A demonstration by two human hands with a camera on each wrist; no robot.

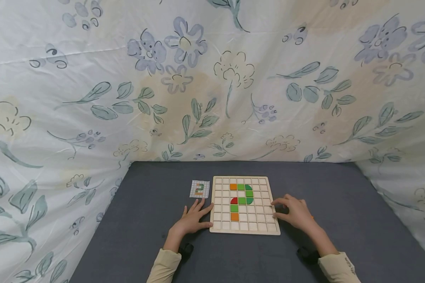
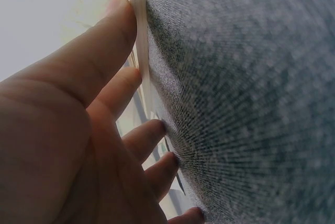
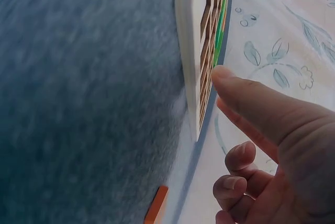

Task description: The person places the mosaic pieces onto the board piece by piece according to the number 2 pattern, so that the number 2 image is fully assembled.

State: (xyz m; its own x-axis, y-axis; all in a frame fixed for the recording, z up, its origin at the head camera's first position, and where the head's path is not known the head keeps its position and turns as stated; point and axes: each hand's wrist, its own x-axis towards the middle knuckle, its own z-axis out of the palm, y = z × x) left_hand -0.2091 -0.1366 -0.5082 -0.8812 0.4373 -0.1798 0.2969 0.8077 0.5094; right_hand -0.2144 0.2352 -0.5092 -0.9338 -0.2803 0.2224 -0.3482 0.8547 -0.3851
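Observation:
A wooden grid board (image 1: 261,226) lies on the dark cloth, with orange, green and red pieces in some of its cells. An orange square (image 1: 235,216) is lowest in that figure; a red rounded piece (image 1: 234,201) sits mid-figure. My left hand (image 1: 188,223) rests at the board's left edge, fingers spread, thumb and index finger touching the rim. At the right edge, thumb and index finger of my right hand (image 1: 296,212) touch or nearly touch the rim. Its other fingers (image 3: 230,183) are loosely bent, with no piece visible in them.
A small card (image 1: 200,189) with a printed coloured grid figure lies left of the board, just beyond my left fingertips. On the cloth beyond my right hand is an orange piece (image 3: 155,205), mostly hidden in the head view. A flowered curtain (image 1: 233,129) hangs behind the table.

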